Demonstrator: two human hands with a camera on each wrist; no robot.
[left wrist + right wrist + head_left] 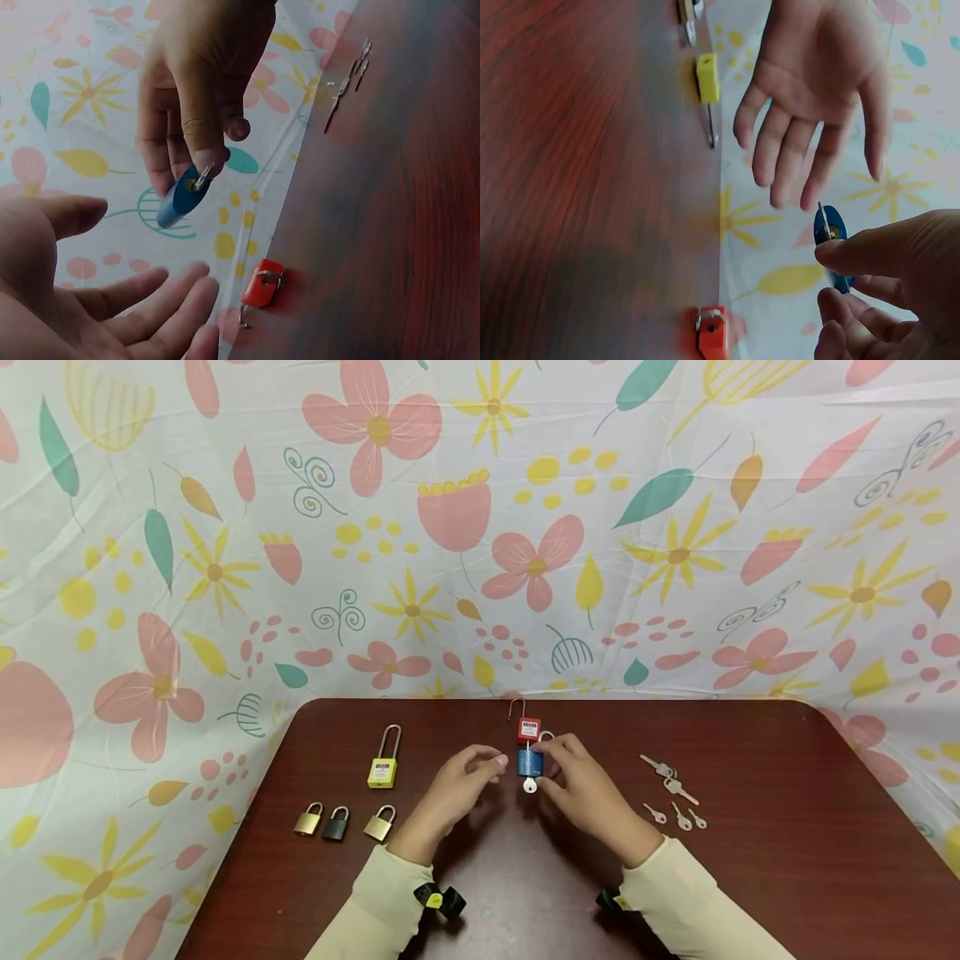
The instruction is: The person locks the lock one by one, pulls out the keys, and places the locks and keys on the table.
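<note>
My right hand point(577, 781) pinches a blue padlock point(530, 763) between thumb and fingers, raised above the table. A key point(530, 786) sits in the padlock's lower end. That key point(202, 177) also shows beside the thumb in the left wrist view. The padlock's shackle is partly hidden by the right fingers. My left hand point(463, 785) is just left of the padlock, its fingers apart and holding nothing. In the right wrist view the left palm point(817, 82) faces the padlock. Behind the blue padlock lies a red padlock point(529, 728) with its shackle sticking out.
Left on the brown table point(517, 893) are a yellow long-shackle padlock point(382, 772), two brass padlocks point(307, 822) point(379, 827) and a black padlock point(336, 827). Several loose keys point(681, 791) lie to the right. A flowered cloth point(450, 568) hangs behind the table.
</note>
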